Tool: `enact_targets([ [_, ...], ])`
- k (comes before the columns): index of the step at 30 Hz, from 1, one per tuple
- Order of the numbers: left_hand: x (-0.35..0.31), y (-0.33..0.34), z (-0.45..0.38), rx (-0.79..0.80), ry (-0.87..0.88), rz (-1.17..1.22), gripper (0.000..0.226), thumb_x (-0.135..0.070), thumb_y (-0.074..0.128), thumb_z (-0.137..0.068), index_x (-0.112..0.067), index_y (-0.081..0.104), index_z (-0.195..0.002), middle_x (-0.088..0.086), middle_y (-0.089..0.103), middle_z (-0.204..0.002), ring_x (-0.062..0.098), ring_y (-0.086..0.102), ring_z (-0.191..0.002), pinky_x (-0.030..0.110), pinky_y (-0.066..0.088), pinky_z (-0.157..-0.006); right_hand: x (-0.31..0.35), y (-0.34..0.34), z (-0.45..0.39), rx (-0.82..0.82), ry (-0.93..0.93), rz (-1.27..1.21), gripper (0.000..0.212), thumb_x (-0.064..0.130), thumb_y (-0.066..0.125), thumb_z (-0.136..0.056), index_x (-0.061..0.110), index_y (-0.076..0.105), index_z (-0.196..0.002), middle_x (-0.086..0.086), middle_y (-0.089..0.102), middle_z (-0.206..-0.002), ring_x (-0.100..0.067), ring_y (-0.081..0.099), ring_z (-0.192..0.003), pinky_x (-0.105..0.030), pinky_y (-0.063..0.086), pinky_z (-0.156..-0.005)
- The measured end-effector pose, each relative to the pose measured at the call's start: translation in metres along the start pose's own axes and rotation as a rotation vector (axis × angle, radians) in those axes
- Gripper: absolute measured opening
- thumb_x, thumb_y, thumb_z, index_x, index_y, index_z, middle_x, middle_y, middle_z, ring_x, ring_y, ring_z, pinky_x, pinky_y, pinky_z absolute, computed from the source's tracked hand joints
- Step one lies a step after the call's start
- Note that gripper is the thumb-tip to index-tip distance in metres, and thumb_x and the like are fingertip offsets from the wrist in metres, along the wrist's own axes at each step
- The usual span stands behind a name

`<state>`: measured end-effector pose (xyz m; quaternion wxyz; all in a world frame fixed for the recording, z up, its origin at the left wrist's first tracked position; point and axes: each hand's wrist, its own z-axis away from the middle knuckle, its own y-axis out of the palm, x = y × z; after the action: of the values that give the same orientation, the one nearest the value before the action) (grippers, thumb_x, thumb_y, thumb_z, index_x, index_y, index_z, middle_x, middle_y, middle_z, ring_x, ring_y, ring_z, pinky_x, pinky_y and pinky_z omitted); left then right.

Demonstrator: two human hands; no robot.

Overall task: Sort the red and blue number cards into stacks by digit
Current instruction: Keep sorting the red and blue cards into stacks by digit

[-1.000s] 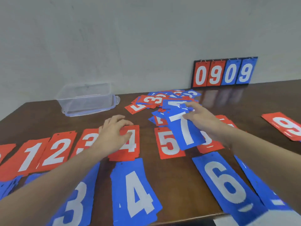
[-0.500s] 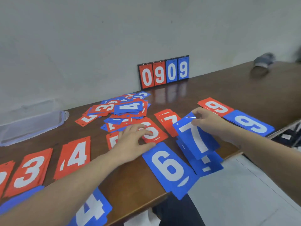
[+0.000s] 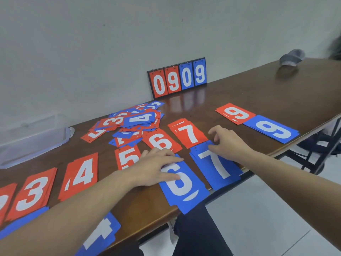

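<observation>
A clear plastic tub point(image 3: 35, 139) is seen far left of both grips; its contents cannot be made out. The blue 6 stack point(image 3: 182, 183) is pressed flat under the left hand point(image 3: 156, 169), fingers straight. Just right, the blue 7 stack point(image 3: 217, 165) is touched at its top by the right hand point(image 3: 228, 143), fingers loosely curled, nothing grasped. The unsorted pile point(image 3: 134, 121) lies on the bench point(image 3: 258, 97) beyond the left grip.

Both forearms reach forward from the lower edge of the view. The left hand point(image 3: 156, 168) lies palm down, its fingers straight and close together, pointing to the right. The right hand point(image 3: 227, 143) is just to its right and a little further forward, its fingers curled downward.
</observation>
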<state>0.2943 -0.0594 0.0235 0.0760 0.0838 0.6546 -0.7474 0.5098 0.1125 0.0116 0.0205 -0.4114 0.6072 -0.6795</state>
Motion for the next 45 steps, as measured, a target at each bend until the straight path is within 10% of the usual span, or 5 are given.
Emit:
enact_targets([
  [24,0.177,-0.027,-0.030,-0.588,-0.336,0.145,0.027,-0.034,0.057,-0.095,-0.024,0.069,-0.116,-0.008,0.067,-0.120,0.016,0.059,-0.117,0.047,0.046,-0.102,0.102,0.078,-0.152,0.008,-0.323,-0.176,0.020,0.015,0.064,-0.087,0.032,0.059,-0.095,0.008,0.063,-0.087,-0.012,0.055,-0.081,-0.034,0.049,-0.082],
  [31,0.239,-0.031,-0.041,-0.681,-0.508,0.374,0.021,-0.017,0.060,-0.097,-0.018,0.068,-0.116,-0.005,0.065,-0.118,0.011,0.059,-0.108,0.013,0.039,-0.088,0.133,0.111,-0.203,0.030,-0.381,-0.205,0.028,0.022,0.060,-0.093,0.029,0.061,-0.119,0.011,0.061,-0.104,-0.010,0.056,-0.098,-0.030,0.049,-0.086],
  [39,0.279,-0.030,-0.054,-0.546,-0.664,0.115,0.042,-0.043,0.044,-0.103,-0.031,0.050,-0.143,-0.006,0.049,-0.149,0.017,0.042,-0.139,0.044,0.032,-0.114,0.158,0.138,-0.239,0.008,-0.526,-0.042,0.039,0.028,0.059,-0.096,0.025,0.058,-0.134,0.003,0.061,-0.133,-0.019,0.046,-0.126,-0.033,0.037,-0.106],
  [45,0.284,-0.025,-0.054,-0.635,-0.646,0.202,0.022,-0.048,0.052,-0.098,-0.030,0.060,-0.088,-0.013,0.065,-0.109,0.013,0.059,-0.107,0.042,0.043,-0.100,0.155,0.155,-0.255,0.031,-0.605,0.114,0.041,0.043,0.058,-0.095,0.030,0.061,-0.134,0.008,0.062,-0.134,-0.021,0.050,-0.126,-0.040,0.037,-0.108],
])
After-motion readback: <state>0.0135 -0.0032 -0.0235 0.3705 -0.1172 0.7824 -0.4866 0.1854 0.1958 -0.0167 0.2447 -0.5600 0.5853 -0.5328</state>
